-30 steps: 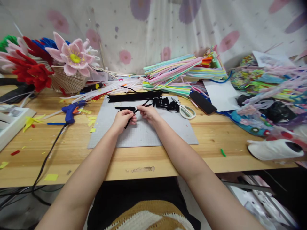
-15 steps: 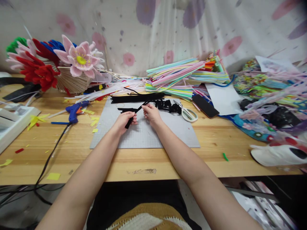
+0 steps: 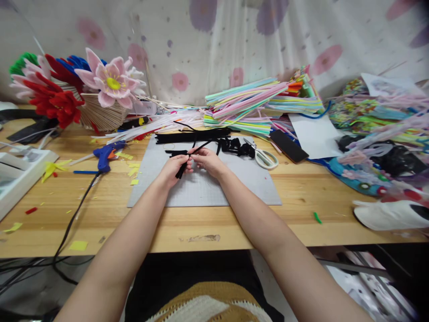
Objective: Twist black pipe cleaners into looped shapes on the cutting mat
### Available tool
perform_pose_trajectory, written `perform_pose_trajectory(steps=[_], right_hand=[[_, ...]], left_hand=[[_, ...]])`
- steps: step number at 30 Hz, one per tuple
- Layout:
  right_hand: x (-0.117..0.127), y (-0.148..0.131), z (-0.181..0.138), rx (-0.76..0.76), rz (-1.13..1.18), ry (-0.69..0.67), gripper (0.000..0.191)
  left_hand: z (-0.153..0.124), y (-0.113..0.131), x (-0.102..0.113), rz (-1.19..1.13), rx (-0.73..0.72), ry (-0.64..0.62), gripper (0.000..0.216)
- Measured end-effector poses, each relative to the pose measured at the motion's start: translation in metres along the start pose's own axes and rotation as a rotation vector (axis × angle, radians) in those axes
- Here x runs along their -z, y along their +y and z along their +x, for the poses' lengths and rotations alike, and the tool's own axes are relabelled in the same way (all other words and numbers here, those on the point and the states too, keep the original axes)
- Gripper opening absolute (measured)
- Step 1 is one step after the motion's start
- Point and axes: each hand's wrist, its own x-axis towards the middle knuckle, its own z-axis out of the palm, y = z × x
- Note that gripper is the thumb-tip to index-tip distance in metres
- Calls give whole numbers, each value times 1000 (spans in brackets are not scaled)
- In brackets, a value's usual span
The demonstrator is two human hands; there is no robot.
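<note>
Both hands meet over a grey cutting mat (image 3: 234, 188) on the wooden table (image 3: 301, 197). My left hand (image 3: 174, 168) is closed round a black pipe cleaner (image 3: 182, 170) that pokes out below its fingers. My right hand (image 3: 209, 161) pinches the same black pipe cleaner, whose free end runs up and right past the fingers. A bundle of straight black pipe cleaners (image 3: 192, 136) lies just beyond the hands, with several curled black pieces (image 3: 236, 146) beside it.
White-handled scissors (image 3: 264, 157) lie right of the curled pieces. A blue glue gun (image 3: 104, 155) with its cord sits left of the mat. Pipe-cleaner flowers (image 3: 107, 82) stand back left, pastel pipe-cleaner stacks (image 3: 254, 103) at the back, craft clutter on the right, a white tray (image 3: 20, 172) at the left edge.
My right hand has slid left along the black pipe cleaner until it touches my left hand. The left hand has hardly moved.
</note>
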Motion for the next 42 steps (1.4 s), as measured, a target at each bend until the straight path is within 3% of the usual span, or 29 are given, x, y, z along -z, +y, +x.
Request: perform_pose_trajectory(steps=[3, 9, 12, 15, 18, 24, 29, 36, 42], right_hand=[[3, 1, 0, 68, -94, -68, 29], [-2, -3, -1, 275, -219, -35, 17], [-5, -6, -3, 291, -266, -29, 16], [-4, -9, -3, 283, -288, -14, 18], [1, -11, -3, 259, -259, -8, 19], [14, -11, -2, 169, -131, -195, 22], [11, -8, -3, 173, -100, -131, 19], [10, -12, -6, 141, -44, -174, 22], [12, -9, -2, 146, -105, -88, 23]], left_hand=[[1, 3, 4, -62, 62, -35, 18], [-2, 11, 12, -296, 336, -149, 18], [-4, 12, 16, -474, 460, -249, 17], [-5, 11, 17, -580, 528, -274, 14], [-7, 10, 15, -612, 553, -269, 13], [-9, 11, 12, -666, 536, -305, 13], [-8, 11, 13, -553, 527, -312, 14], [-6, 11, 14, -489, 533, -345, 21], [-7, 12, 13, -414, 525, -319, 17]])
